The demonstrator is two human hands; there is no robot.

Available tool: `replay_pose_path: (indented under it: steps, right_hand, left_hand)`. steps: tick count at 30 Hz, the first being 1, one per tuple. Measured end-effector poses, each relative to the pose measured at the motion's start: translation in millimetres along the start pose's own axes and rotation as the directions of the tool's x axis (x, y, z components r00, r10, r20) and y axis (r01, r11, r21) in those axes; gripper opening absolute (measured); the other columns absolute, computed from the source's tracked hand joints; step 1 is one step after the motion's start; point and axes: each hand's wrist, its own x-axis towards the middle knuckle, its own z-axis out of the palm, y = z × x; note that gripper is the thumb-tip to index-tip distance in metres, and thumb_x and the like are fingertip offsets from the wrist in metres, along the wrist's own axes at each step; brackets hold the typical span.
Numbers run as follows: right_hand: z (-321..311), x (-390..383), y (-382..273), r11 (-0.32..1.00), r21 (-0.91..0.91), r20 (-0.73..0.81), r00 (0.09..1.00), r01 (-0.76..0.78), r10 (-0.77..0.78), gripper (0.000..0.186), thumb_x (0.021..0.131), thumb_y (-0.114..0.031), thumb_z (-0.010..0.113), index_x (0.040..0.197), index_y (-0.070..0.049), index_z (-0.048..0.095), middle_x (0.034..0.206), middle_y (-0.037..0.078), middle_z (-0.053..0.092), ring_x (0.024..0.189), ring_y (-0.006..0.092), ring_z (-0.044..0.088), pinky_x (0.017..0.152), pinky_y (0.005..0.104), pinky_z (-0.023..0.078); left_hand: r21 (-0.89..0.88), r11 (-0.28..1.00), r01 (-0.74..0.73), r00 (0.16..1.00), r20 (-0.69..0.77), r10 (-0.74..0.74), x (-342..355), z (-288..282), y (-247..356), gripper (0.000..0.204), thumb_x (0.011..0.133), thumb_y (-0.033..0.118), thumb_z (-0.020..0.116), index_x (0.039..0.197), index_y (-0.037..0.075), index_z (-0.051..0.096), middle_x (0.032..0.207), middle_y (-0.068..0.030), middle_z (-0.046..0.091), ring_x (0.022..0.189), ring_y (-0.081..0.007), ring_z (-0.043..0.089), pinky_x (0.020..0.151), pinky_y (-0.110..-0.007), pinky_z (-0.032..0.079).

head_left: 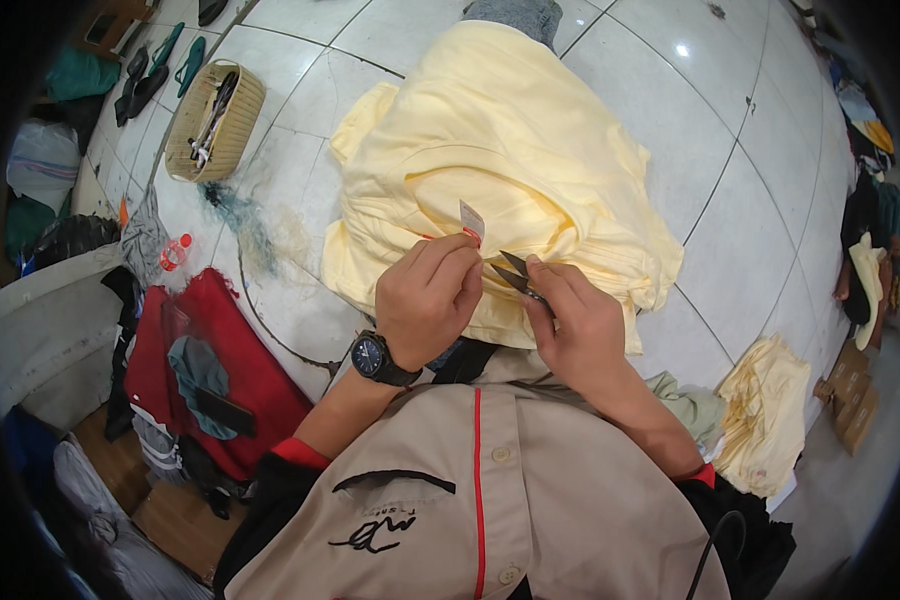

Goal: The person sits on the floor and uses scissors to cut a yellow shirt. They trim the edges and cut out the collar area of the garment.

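A pale yellow garment (530, 120) lies bunched over the surface in front of me, its curved neckline toward me. My left hand (425, 295), with a black watch (372, 356) on its wrist, is closed in a pinch at the neckline. A small white and red label (472, 220) stands up from its fingertips. In my right hand (585, 325) is a pair of dark thread snips (521, 282), the two blades apart. The blade tips point toward the left fingers, close to the cloth beneath the label. The left fingers hide the label's lower end.
A cream basket (235, 130) with tools stands on the tiles (290, 90) at the far left, loose thread (255, 235) near it. Red cloth (270, 385) carries a dark phone (225, 411). A clear bottle with a red cap (175, 252) lies beyond. More yellow cloth (765, 415) is at right.
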Motion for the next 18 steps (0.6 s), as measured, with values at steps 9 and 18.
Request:
replay_pose_path:
  steps: [9, 18]
  right_hand:
    - [9, 3, -2, 0.950, -0.239, 0.035, 0.980, 0.200, -0.197, 0.048, 0.077, -0.008, 0.067, 0.124, 0.002, 0.067, 0.103, 0.007, 0.066, 0.075, 0.0187, 0.065, 0.060, 0.0326, 0.051]
    - [13, 7, -6, 0.909, -0.341, 0.055, 0.970, 0.240, -0.236, 0.045, 0.080, -0.011, 0.066, 0.123, 0.001, 0.068, 0.101, 0.006, 0.065, 0.072, 0.0157, 0.062, 0.059, 0.0298, 0.049]
  left_hand:
    - [-0.004, 1.000, -0.009, 1.000, -0.025, 0.009, -6, 5, -3, 0.020, 0.080, -0.006, 0.074, 0.096, 0.002, 0.068, 0.104, -0.0120, 0.075, 0.086, -0.0305, 0.071, 0.073, -0.037, 0.058]
    - [0.020, 1.000, -0.003, 1.000, -0.030, 0.004, -7, 7, -3, 0.021, 0.078, -0.006, 0.075, 0.096, 0.003, 0.067, 0.105, -0.0124, 0.075, 0.087, -0.0311, 0.071, 0.073, -0.038, 0.058]
